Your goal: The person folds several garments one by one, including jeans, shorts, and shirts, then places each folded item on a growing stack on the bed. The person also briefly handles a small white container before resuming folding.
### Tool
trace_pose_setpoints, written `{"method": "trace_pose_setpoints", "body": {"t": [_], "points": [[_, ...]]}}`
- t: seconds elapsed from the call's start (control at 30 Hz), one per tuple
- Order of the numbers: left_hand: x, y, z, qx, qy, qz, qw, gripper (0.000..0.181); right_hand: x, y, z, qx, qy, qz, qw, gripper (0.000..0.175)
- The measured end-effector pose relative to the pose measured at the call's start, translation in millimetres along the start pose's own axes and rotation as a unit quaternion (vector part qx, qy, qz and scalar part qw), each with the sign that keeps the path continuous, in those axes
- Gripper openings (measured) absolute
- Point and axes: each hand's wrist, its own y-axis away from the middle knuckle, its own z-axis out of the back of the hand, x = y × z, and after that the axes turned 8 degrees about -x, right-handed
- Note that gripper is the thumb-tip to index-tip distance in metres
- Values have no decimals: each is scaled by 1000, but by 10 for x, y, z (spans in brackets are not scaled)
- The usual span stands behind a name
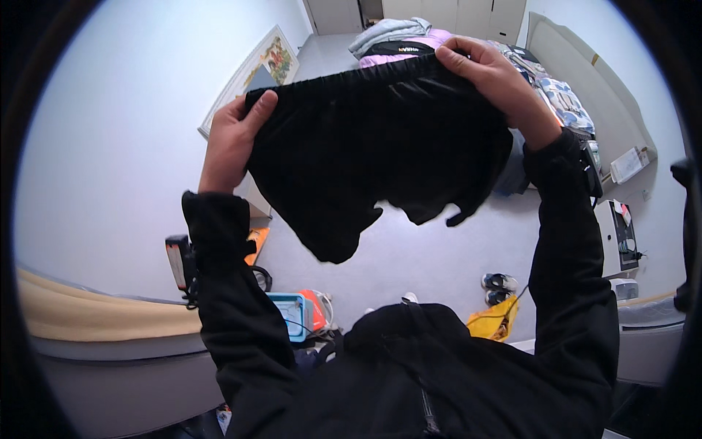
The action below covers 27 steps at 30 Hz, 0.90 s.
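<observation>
A black garment with a gathered elastic waistband (378, 137), which looks like a pair of trousers or shorts, hangs in the air in front of me. My left hand (233, 134) pinches one end of the waistband, thumb on the near side. At the other end my right hand (485, 74) grips the band, held a little higher, so the top edge slopes up to the right. Between the hands the band is stretched out nearly straight. The lower part drapes in uneven folds, and its legs cannot be told apart.
Behind the garment a bed carries a grey folded cloth (389, 34) and pink bedding (439, 37). A framed picture (274, 60) is at the left wall. On the floor are a blue plastic bin (307, 318), sneakers (498, 285) and a yellow bag (496, 324). A white cabinet (610, 236) stands right.
</observation>
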Motion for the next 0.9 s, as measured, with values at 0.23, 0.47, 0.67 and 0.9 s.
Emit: {"method": "trace_pose_setpoints", "body": {"t": [0.23,0.47,0.67,0.9], "points": [[66,36,36,92,30,67,993,45,-9,177,88,16,-12,-124,992,48],[130,62,27,78,-5,-17,997,38,-38,267,110,40,-31,-43,998,38],[635,933,15,123,-120,-70,983,23,-171,1058,-113,116,180,26,976,17],[2116,2736,-430,143,-128,115,975,28,-1295,2651,-1040,233,109,-207,944,21]]}}
